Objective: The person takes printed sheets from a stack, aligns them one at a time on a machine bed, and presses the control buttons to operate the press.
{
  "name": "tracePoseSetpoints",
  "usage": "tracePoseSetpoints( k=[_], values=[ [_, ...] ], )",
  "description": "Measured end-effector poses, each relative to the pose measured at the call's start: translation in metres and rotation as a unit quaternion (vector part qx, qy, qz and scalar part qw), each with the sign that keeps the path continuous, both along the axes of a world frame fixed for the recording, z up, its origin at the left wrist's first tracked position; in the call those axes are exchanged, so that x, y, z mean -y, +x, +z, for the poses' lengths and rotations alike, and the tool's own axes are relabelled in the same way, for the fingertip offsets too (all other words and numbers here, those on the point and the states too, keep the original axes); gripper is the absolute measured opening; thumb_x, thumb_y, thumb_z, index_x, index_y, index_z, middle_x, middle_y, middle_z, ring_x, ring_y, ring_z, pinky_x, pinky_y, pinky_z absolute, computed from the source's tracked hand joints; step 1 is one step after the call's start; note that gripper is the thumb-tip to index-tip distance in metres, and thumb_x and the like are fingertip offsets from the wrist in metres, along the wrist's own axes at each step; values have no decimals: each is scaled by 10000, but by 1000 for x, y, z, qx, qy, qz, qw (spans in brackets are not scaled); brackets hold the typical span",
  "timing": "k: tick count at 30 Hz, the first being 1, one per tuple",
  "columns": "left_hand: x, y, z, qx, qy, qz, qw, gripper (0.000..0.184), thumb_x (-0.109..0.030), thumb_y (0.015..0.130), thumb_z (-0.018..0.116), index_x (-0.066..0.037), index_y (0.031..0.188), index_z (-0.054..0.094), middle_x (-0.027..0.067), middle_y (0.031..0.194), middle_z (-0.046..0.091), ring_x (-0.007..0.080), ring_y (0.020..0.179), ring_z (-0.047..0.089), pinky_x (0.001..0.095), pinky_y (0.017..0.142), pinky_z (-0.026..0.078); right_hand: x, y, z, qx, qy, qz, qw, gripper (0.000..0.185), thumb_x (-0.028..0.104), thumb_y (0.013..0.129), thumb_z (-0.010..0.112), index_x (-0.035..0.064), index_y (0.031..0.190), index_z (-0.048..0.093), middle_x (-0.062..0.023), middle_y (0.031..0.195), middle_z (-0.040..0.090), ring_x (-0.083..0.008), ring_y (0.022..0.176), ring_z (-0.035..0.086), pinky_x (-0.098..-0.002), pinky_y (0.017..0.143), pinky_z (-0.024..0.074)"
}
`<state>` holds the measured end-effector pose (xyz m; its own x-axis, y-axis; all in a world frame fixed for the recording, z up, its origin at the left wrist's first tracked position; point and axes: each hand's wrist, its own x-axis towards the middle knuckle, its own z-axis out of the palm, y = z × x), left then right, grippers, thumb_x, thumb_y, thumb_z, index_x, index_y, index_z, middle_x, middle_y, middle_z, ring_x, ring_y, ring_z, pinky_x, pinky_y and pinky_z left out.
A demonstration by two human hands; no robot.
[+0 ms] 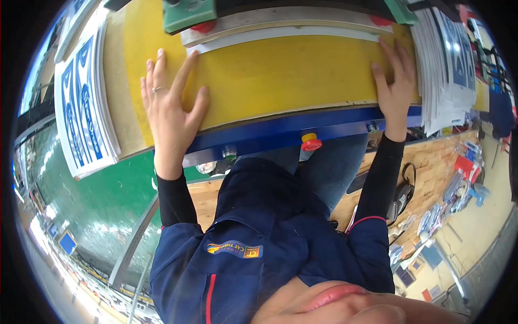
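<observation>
While both hands rest palm down on the yellow bench [291, 75], a white sheet [291, 32] lies towards the far edge, showing only as a narrow strip along the underside of a metal bar [291, 18]. The left hand [168, 110] has its fingers spread wide and the thumb well out, gripping nothing, its index fingertip at or just beside the sheet's left end. The right hand [396, 83], near the bench's right edge, is likewise loosely spread with nothing in its grasp, its index finger reaching the sheet's right end; whether either fingertip presses on it, I cannot tell. Judging by how evenly the sheet follows the bar, its placing looks done or nearly so, but how much lies hidden beneath, and whether any work on it has been finished there, is not shown. A pile of blue-printed sheets [86, 108] lies along the bench's left edge, and another thick paper pile [448, 70] sits at the right edge. Both hold many sheets, though which are finished and which remain cannot be told.
</observation>
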<state>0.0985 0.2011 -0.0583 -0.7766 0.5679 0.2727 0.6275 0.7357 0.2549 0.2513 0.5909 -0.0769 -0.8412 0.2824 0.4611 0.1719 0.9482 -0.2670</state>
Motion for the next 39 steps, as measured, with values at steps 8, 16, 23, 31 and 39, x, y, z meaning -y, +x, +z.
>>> tracePoseSetpoints(
  k=[8,16,23,31,39],
  values=[
    [4,-2,-6,-14,-20,-3,1000,554,-313,921,618,-293,1470,543,206,1600,357,397,1494,303,526,1236,177,0,0,-3,-9,-11,-11,1000,467,351,868,688,260,1325,659,-180,1466,534,-388,1376,462,-501,1129,359],
    [4,-3,-7,-16,-9,-1,1000,531,-325,879,674,-229,1398,615,206,1573,389,412,1475,333,533,1219,183,0,0,-3,-6,-11,-14,1000,470,349,862,695,264,1322,663,-180,1464,536,-392,1376,463,-502,1130,355],
    [4,-3,-6,-16,-11,-4,1000,532,-328,881,670,-240,1403,611,210,1566,396,412,1471,339,530,1216,187,-2,0,-6,-10,-20,-10,1000,478,375,866,693,284,1334,655,-169,1473,530,-389,1384,455,-515,1123,353],
    [2,-2,-6,-15,2,-7,1000,532,-326,886,666,-278,1412,606,215,1558,405,412,1464,349,529,1213,198,-6,0,-8,-8,-10,-8,1000,462,420,887,671,306,1334,653,-159,1472,534,-381,1385,456,-519,1118,361],
    [2,-2,-5,-19,4,-7,1000,524,-322,889,665,-282,1408,609,217,1554,411,413,1460,354,530,1213,201,-6,0,-9,-14,-3,-6,1000,459,428,885,676,315,1329,661,-150,1467,541,-378,1377,465,-516,1126,359]
  ],
)
